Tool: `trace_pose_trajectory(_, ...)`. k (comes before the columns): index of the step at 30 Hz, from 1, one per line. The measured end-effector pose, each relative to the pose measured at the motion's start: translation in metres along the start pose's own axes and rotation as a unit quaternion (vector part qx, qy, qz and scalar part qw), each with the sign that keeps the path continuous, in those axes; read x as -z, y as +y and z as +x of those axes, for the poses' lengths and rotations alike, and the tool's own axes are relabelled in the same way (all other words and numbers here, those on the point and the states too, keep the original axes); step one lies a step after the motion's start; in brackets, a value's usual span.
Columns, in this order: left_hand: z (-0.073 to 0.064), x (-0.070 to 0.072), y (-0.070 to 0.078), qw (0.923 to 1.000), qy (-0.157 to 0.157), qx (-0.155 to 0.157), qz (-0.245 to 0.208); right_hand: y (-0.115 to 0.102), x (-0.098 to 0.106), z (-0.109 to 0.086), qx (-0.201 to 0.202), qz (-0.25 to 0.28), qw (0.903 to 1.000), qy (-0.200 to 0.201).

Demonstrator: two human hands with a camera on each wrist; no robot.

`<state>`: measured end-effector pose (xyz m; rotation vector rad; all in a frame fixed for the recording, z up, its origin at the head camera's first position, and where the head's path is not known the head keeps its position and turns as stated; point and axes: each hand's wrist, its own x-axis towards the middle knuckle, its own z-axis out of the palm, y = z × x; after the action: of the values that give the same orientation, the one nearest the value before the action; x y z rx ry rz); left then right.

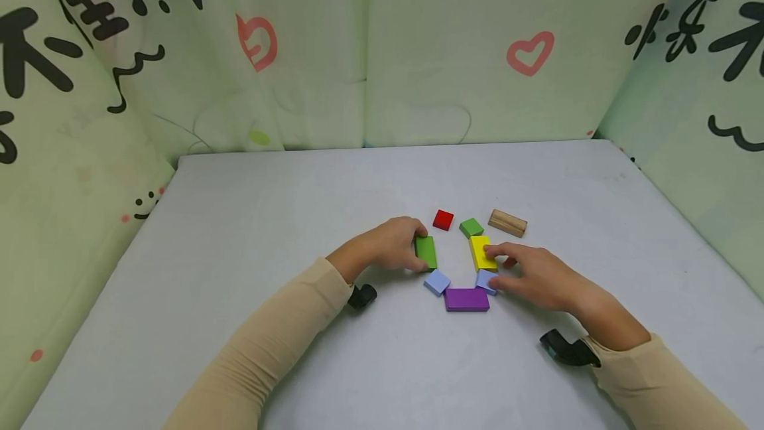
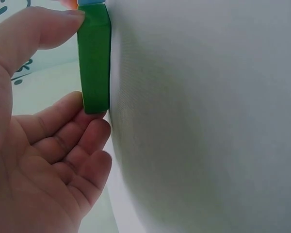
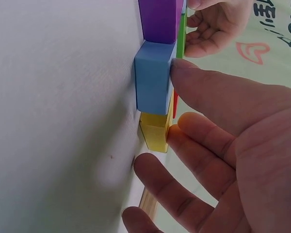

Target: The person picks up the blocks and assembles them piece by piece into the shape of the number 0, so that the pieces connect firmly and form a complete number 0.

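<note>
On my feed the left hand (image 1: 390, 245) pinches the long green block (image 1: 426, 254) by its ends, across from the yellow block (image 1: 479, 256); the right hand (image 1: 540, 277), fingers parted, touches yellow and, by thumb, the blue block (image 1: 483, 278) beside the purple block (image 1: 467, 300).
</note>
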<state>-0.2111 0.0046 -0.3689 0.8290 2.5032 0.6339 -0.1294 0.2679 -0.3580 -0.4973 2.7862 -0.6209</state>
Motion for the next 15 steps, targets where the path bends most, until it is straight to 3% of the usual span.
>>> trace_pose_trajectory(15, 0.0005, -0.0013, 0.0003, 1.0000, -0.001, 0.008, -0.003, 0.0000, -0.0008, 0.0005, -0.003, -0.001, 1.0000, -0.001)
